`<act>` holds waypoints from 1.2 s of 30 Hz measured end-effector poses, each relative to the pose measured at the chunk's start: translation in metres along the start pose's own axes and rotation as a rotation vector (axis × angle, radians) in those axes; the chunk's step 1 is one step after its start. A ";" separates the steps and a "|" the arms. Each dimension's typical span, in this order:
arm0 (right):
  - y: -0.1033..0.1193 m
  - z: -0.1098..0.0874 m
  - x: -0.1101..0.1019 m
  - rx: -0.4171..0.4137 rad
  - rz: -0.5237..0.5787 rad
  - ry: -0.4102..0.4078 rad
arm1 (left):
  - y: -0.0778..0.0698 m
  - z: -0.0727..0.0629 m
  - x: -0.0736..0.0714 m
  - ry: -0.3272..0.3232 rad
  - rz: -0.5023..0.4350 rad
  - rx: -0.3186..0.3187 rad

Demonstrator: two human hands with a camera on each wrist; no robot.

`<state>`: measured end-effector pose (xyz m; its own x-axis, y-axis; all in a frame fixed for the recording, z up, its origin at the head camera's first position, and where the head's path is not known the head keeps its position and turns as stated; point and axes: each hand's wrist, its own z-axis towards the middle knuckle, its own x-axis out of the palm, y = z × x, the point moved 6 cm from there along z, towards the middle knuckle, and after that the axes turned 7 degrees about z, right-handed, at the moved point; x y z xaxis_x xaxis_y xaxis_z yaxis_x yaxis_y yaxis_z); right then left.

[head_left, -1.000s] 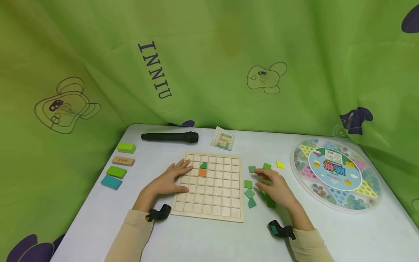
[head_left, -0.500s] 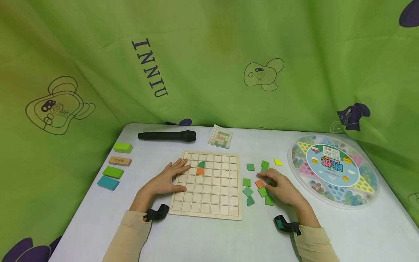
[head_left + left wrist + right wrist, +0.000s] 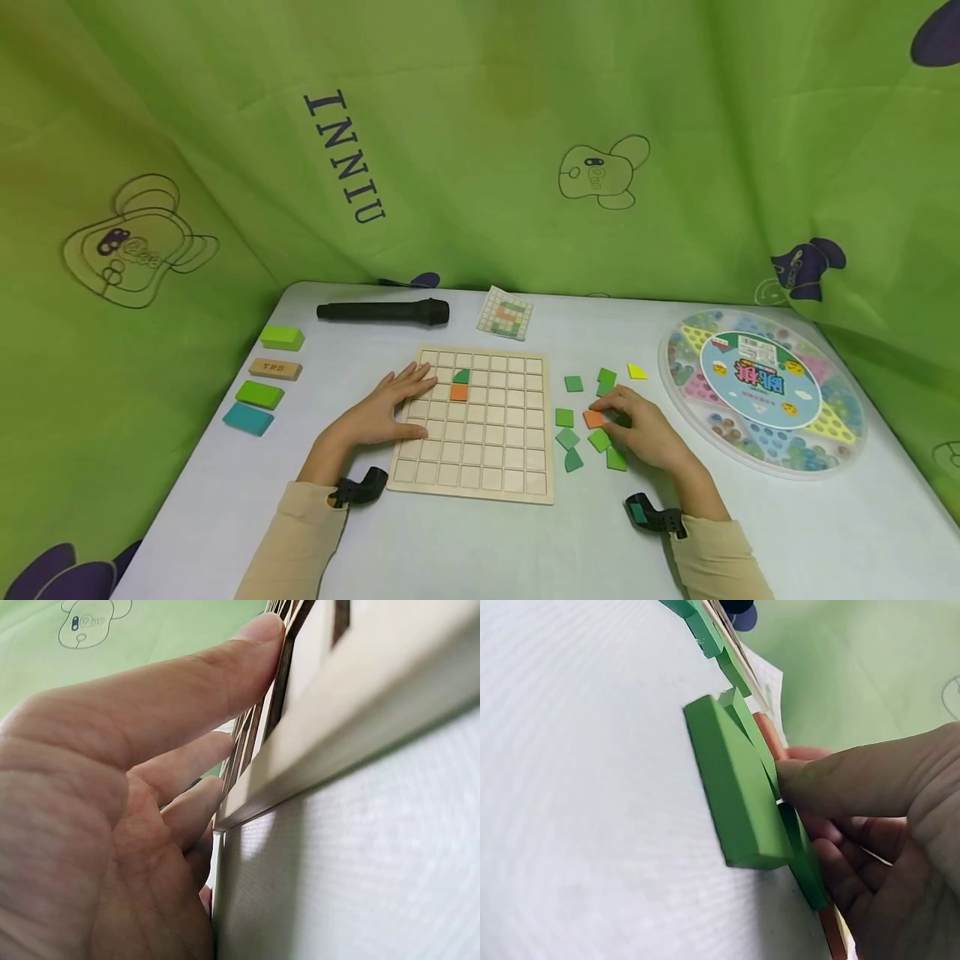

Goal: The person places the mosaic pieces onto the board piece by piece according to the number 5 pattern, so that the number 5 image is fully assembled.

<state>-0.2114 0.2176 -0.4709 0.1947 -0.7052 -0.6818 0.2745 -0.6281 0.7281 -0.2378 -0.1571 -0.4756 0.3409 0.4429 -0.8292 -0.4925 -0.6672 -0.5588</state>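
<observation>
My left hand (image 3: 378, 410) rests with spread fingers on the left edge of a wooden grid board (image 3: 480, 497); its thumb (image 3: 255, 652) lies over the raised rim in the left wrist view. On the board, a green quarter-round tile (image 3: 462, 377) sits directly above an orange square tile (image 3: 459, 392). Right of the board, my right hand (image 3: 645, 425) pinches a second orange tile (image 3: 593, 419) between thumb and index finger, low at the table. Green tiles (image 3: 617, 459) lie around these fingers. A green tile (image 3: 735, 787) partly hides the grip in the right wrist view.
A patterned card (image 3: 506, 314) and a black microphone (image 3: 382, 312) lie behind the board. Several blocks (image 3: 259, 394) line the left side. A round Chinese checkers box (image 3: 765, 392) stands at the right, near a yellow tile (image 3: 637, 371). A green curtain (image 3: 480, 167) hangs behind.
My right hand drew back from over the tiles, uncovering them, then its fingers closed on the orange tile, which turned slightly. The left hand stayed on the board.
</observation>
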 end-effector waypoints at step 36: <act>0.115 0.065 0.118 0.066 0.300 -0.014 | 0.001 -0.001 0.000 0.033 0.010 -0.028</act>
<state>-0.2184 0.0406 -0.4634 0.2446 -0.8668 -0.4347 0.1445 -0.4107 0.9003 -0.2376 -0.1591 -0.4759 0.3629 0.4166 -0.8335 -0.4734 -0.6881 -0.5500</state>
